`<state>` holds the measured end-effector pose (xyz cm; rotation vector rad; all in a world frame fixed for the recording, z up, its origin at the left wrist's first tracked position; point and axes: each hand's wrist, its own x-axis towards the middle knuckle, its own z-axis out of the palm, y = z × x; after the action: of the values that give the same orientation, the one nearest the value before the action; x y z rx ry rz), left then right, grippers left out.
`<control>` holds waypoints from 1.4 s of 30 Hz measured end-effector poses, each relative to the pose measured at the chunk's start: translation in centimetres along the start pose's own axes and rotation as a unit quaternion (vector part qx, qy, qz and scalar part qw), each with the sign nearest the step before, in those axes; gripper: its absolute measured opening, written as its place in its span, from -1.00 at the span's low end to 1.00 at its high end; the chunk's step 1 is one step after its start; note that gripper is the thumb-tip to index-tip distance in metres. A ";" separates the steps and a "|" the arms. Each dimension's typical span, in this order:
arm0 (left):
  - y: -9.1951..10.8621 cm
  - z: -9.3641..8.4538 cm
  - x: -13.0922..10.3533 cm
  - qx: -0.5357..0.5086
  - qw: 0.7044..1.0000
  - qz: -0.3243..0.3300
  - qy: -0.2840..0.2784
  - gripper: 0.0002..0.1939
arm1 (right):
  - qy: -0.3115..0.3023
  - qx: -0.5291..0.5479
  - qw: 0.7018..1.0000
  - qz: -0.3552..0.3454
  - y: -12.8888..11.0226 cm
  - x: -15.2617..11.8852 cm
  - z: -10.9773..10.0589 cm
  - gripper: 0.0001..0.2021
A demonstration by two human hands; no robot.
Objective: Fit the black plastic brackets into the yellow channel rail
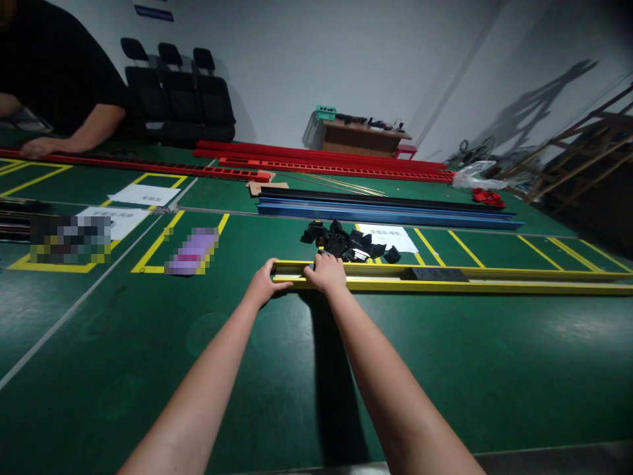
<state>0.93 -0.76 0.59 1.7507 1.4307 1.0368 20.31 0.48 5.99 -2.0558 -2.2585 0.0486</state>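
A long yellow channel rail (pixel 376 285) lies across the green table, its open side up. My left hand (pixel 264 284) grips the rail's left end, thumb on the near side and fingers over the far side. Just right of it, my right hand (pixel 327 272) reaches into the channel with its fingers curled down. A small dark bit shows at those fingertips, but most of what they hold is hidden. Farther along, a black insert (pixel 440 274) sits inside the channel. Behind the right hand lies a pile of small black plastic pieces (pixel 336 239).
Beyond the pile lie blue and black rails (pixel 395 212), then red rails (pixel 321 158). A printed paper sheet (pixel 388 239) is beside the pile. At left are a blurred purple object (pixel 192 251) and yellow tape markings. A co-worker (pixel 64 79) leans over the far left.
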 end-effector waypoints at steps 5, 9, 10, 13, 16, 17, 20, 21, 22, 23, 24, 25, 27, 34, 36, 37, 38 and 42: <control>-0.1 0.0 0.0 -0.013 1.000 0.001 -0.005 -0.29 | 0.000 0.007 1.000 0.004 0.0 0.0 -0.1 -0.50; -0.3 0.1 0.1 -0.010 1.000 0.003 -0.003 -0.28 | 0.002 0.005 1.000 0.001 0.0 0.1 0.0 -0.60; -0.4 0.1 0.1 -0.008 1.000 0.003 -0.002 -0.27 | 0.001 0.005 1.000 0.000 0.0 0.1 0.1 -0.60; -0.5 0.1 0.1 -0.002 1.000 0.005 -0.001 -0.26 | -0.001 0.003 1.000 -0.001 0.0 0.1 0.1 -0.61; -0.5 0.2 0.1 -0.001 1.000 0.006 -0.002 -0.26 | -0.004 0.000 1.000 -0.001 0.1 0.1 0.1 -0.60; -0.5 0.2 0.1 -0.001 1.000 0.007 -0.002 -0.27 | -0.005 0.000 1.000 0.001 0.1 0.1 0.1 -0.59; -0.4 0.1 0.1 -0.005 1.000 0.008 -0.004 -0.27 | -0.004 0.001 1.000 0.007 0.1 0.1 0.0 -0.54; -0.4 0.1 0.1 -0.005 1.000 0.008 -0.004 -0.27 | -0.003 0.003 1.000 0.007 0.1 0.1 0.1 -0.53; -0.4 0.1 0.1 -0.004 1.000 0.007 -0.003 -0.27 | -0.001 0.005 1.000 0.006 0.0 0.1 0.1 -0.54; -0.4 0.1 0.1 -0.002 1.000 0.007 -0.001 -0.26 | 0.000 0.006 1.000 0.005 0.0 0.1 0.1 -0.56; -0.4 0.1 0.1 -0.001 1.000 0.007 0.000 -0.26 | 0.002 0.007 1.000 0.004 0.0 0.2 0.1 -0.58; -0.4 0.1 0.1 0.000 1.000 0.007 -0.001 -0.26 | 0.003 0.007 1.000 0.003 0.0 0.2 0.1 -0.60; -0.5 0.1 0.1 0.000 1.000 0.009 -0.002 -0.27 | 0.003 0.007 1.000 0.003 0.1 0.2 0.2 -0.62; -0.2 0.1 0.1 -0.009 1.000 0.004 -0.003 -0.29 | 0.006 0.002 1.000 -0.002 0.2 0.2 0.4 -0.64; 0.0 0.0 0.1 -0.012 1.000 0.006 -0.005 -0.30 | 0.004 -0.001 1.000 0.000 0.1 0.1 0.3 -0.62; 0.1 0.0 0.1 -0.012 1.000 0.007 -0.005 -0.30 | 0.002 -0.002 1.000 0.000 0.2 0.1 0.1 -0.61; 0.2 -0.1 0.0 -0.011 1.000 0.007 -0.004 -0.30 | -0.001 -0.002 1.000 -0.003 0.3 0.0 0.0 -0.60; 0.5 -0.2 -0.1 0.006 1.000 -0.007 -0.003 -0.26 | -0.032 0.015 0.998 -0.058 1.7 0.0 -1.0 -0.52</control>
<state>0.94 -0.92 1.09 1.7490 1.4469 1.0158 22.13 0.59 6.83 -1.9315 -2.3935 0.1418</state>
